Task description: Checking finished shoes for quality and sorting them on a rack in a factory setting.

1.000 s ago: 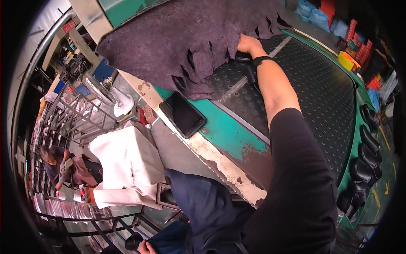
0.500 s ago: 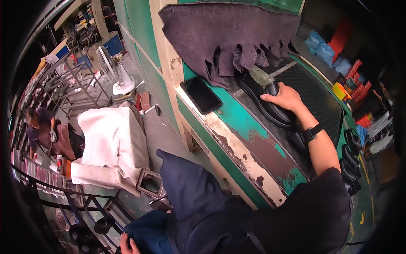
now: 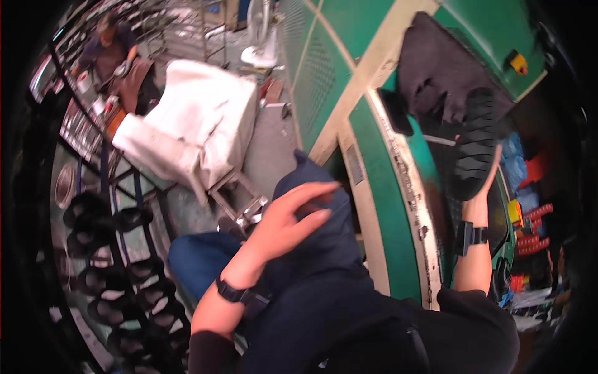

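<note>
Two hands are in view, and only one has hold of anything: the right hand [image 3: 489,179] grips a black shoe [image 3: 476,146], its palm and fingers mostly hidden behind it. The shoe is held up on the person's right, its ridged sole turned to the viewer. Its long axis runs nearly in line with the right forearm, away from the body, with the far end leaning slightly rightward; which end is the toe I cannot tell. That far end overlaps the lower right part of a dark slit flap [image 3: 433,65] in view; whether they touch is unclear. The left hand [image 3: 293,218] is empty, thumb well apart from loosely bent fingers, above the navy cloth [image 3: 341,234] over the person's lap. From it, the shoe lies up and to the right, well apart, with the chipped pale edge [image 3: 408,187] of the green worktop [image 3: 423,154] in between. A dark phone [image 3: 394,112] rests on that worktop, left of the shoe and beside the flap.
</note>
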Available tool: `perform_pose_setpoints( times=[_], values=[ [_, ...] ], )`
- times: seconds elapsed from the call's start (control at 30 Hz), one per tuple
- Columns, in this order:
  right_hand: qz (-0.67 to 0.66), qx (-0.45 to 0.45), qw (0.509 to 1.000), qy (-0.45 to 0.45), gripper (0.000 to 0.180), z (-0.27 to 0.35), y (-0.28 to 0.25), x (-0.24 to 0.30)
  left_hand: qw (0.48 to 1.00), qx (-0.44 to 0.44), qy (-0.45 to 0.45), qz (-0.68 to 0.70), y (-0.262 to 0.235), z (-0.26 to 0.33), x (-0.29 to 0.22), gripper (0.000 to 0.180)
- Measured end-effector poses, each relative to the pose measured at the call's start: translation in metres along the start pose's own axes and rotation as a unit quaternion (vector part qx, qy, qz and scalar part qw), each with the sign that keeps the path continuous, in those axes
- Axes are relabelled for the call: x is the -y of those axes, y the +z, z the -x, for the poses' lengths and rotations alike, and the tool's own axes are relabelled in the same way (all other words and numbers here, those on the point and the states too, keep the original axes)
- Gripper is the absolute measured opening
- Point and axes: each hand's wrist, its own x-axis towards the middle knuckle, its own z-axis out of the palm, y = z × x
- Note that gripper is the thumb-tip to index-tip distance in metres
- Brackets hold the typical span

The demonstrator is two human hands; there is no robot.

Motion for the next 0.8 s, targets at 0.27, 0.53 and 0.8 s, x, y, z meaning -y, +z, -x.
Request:
perform_pose_setpoints(
  times=[0.27, 0.53, 0.8],
  values=[
    [0.12, -0.178, 0.975, 0.055, 0.052, -0.092, -0.015, -0.18, 0.976, 0.0, -0.034, 0.213, 0.031, 0.014, 0.015, 0.083],
    [0.018, -0.399, 0.841, 0.365, 0.031, -0.094, -0.173, -0.406, 0.687, -0.225, -0.108, 0.683, -0.028, 0.124, 0.125, 0.054],
    [0.043, -0.271, 0.871, 0.407, 0.033, -0.073, -0.131, -0.436, 0.733, -0.367, -0.199, 0.537, -0.011, 0.159, 0.079, 0.074]
  ],
)
